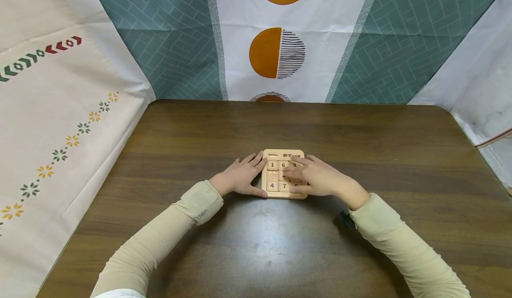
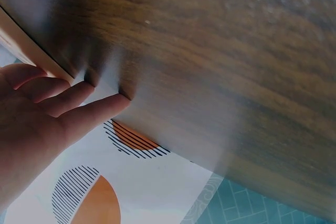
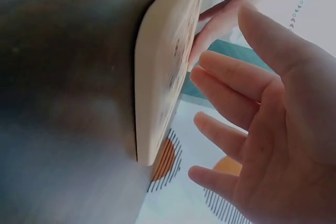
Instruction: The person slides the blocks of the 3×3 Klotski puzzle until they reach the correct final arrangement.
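Though dark, glossy — tabletop [image 1: 264,236], patterned cloth [image 1: 320,45]

Brown wood-grain table [image 1: 360,133] spans my remote view; I see teal-and-white curtain [image 1: 236,40] behind, flower-trimmed cream cloth [image 1: 60,111] left, marbled sheet [image 1: 486,85] right.

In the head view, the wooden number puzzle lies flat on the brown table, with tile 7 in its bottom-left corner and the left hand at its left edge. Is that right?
Not quite: the head view shows tile 4 in the bottom-left corner. The wooden number puzzle does lie flat on the brown table, with the left hand at its left edge.
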The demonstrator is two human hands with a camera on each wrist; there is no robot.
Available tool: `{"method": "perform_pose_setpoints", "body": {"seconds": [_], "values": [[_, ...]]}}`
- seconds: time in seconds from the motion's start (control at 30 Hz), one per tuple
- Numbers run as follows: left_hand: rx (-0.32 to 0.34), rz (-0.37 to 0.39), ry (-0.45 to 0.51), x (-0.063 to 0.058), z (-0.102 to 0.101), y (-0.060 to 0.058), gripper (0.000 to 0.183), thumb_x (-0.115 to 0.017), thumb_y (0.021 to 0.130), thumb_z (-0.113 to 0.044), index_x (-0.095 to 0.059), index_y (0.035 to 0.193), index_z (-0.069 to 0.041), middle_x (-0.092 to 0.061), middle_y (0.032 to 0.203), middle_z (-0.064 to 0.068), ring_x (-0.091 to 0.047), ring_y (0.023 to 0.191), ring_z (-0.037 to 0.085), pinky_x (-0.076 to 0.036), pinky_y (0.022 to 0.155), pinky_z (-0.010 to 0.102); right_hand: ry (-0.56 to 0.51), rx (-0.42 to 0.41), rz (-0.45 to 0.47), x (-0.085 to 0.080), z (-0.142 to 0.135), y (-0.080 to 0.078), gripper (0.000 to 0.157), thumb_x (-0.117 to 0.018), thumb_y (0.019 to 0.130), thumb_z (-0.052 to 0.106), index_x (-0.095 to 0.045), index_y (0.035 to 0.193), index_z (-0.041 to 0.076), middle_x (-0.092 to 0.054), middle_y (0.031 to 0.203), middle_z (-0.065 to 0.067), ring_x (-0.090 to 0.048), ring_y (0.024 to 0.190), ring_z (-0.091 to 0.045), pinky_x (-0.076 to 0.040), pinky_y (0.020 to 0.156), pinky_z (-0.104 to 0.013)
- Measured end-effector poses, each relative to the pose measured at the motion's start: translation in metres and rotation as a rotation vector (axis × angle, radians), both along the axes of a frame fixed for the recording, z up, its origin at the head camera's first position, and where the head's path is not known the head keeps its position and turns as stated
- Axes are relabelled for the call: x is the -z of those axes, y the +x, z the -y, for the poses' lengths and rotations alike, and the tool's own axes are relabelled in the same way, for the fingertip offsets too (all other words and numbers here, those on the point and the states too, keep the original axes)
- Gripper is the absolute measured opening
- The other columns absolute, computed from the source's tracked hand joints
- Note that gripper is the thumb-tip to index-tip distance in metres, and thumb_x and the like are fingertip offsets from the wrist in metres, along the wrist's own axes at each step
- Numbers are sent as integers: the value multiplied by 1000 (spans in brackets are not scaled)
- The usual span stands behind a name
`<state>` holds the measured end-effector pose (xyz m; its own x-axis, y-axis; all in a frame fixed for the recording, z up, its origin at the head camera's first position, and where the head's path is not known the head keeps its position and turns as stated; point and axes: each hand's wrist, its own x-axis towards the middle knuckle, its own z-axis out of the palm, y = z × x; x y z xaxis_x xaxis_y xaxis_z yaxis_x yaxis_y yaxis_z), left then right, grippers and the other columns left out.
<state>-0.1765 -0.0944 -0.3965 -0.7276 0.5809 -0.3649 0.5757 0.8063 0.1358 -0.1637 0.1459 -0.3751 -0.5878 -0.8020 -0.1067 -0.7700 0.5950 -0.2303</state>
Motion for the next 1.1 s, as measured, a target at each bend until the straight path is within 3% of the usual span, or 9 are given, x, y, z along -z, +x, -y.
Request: {"method": "perform_pose_setpoints", "body": {"seconds": [0.33, 0.57, 0.9, 1.1], "values": [[2, 0, 0, -1, 0, 0, 103, -52, 75, -70, -13, 147, -8, -3, 152, 11, -12, 136, 30, -26, 99, 56, 15, 15, 2, 3, 10, -8, 53, -56, 89, 40, -52, 131, 8, -47, 135, -7, -28, 131, -34, -24, 98, -59], [13, 0, 13, -3, 0, 0, 102, -53, 75, -69, -14, 146, -6, -4, 151, 13, -13, 136, 32, -27, 98, 57, 74, 22, 28, 5, 23, -9, 63, -54, 88, 45, -41, 138, 8, -35, 143, -7, -21, 134, -32, -21, 101, -57], [9, -3, -2, -2, -1, 0, 103, -52, 75, -69, -12, 147, -7, -3, 151, 12, -12, 136, 31, -26, 98, 56, 45, 3, 100, 4, 22, 6, 67, -59, 85, 46, -43, 137, 8, -39, 141, -7, -22, 134, -32, -19, 100, -58], [5, 0, -4, -2, -1, -1, 103, -53, 75, -69, -13, 147, -8, -3, 152, 12, -12, 136, 31, -26, 99, 56, 40, -5, 77, 4, 17, 8, 65, -57, 86, 47, -44, 136, 8, -38, 141, -7, -22, 134, -32, -20, 99, -60]]}}
